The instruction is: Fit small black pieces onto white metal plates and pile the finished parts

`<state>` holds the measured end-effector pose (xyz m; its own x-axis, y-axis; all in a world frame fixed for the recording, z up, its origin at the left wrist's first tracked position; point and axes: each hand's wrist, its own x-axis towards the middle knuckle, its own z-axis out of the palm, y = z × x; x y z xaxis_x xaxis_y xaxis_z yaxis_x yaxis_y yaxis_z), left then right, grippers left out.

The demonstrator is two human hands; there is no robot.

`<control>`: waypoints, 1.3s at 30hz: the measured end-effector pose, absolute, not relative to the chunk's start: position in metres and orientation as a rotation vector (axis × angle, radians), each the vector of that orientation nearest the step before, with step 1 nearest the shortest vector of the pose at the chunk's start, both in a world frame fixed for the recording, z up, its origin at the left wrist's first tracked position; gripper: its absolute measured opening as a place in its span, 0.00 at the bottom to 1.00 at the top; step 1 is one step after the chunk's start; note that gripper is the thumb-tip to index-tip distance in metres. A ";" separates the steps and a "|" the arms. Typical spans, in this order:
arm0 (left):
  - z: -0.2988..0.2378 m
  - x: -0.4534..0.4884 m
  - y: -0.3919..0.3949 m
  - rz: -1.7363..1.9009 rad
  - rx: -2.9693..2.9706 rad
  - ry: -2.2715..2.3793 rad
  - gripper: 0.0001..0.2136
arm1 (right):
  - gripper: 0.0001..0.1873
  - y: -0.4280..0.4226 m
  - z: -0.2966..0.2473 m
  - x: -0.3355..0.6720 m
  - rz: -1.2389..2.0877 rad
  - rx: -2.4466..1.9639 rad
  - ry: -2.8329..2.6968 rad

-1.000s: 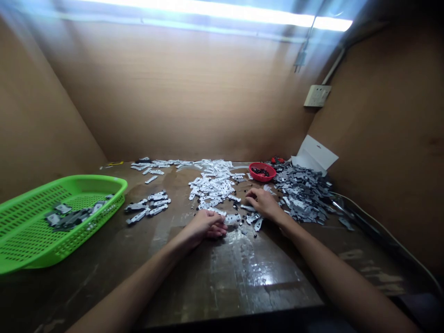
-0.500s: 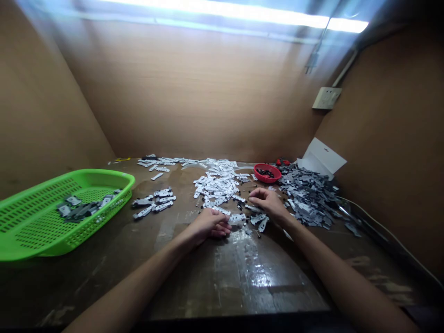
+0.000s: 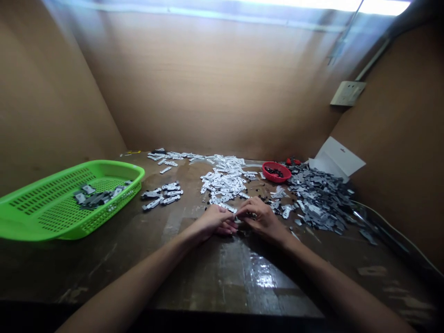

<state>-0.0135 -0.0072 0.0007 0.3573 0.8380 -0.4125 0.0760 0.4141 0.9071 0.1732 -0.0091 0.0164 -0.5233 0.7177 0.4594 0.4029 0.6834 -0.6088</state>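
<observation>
My left hand (image 3: pixel 218 221) is closed, with a small whitish car-shaped plastic part (image 3: pixel 236 217) at its fingertips, mostly hidden by the fingers. Meeting it from the right, my right hand (image 3: pixel 261 220) pinches at the same part; whatever tiny piece is between its fingers cannot be made out. Just beyond the hands spreads a pile of white car-shaped parts (image 3: pixel 225 178). Several loose pieces (image 3: pixel 278 193) and small black bits lie beyond my right hand.
A green basket (image 3: pixel 133 189) with grey and white pieces stands left. Car-shaped pieces with black wheels (image 3: pixel 170 193) lie beside it. A red bowl (image 3: pixel 276 172) of small black parts sits back right, near a grey parts heap (image 3: pixel 319 199) and white card (image 3: pixel 338 157).
My right hand has moved left and toward me, from among the loose pieces to my left hand's fingertips. My left hand stays nearly in place. The view has shifted slightly.
</observation>
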 end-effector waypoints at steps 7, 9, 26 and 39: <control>0.003 -0.014 -0.007 0.626 1.036 1.115 0.09 | 0.07 -0.005 0.012 0.174 0.613 -0.858 -2.175; 0.003 -0.014 -0.007 0.624 1.034 1.113 0.08 | 0.07 -0.005 0.010 0.175 0.640 -0.872 -2.153; -0.001 -0.016 -0.006 0.620 1.048 1.086 0.09 | 0.06 -0.006 0.011 0.172 0.631 -0.942 -2.164; -0.003 -0.016 -0.004 0.632 1.073 1.129 0.10 | 0.08 0.028 0.012 0.208 0.281 -1.134 -1.953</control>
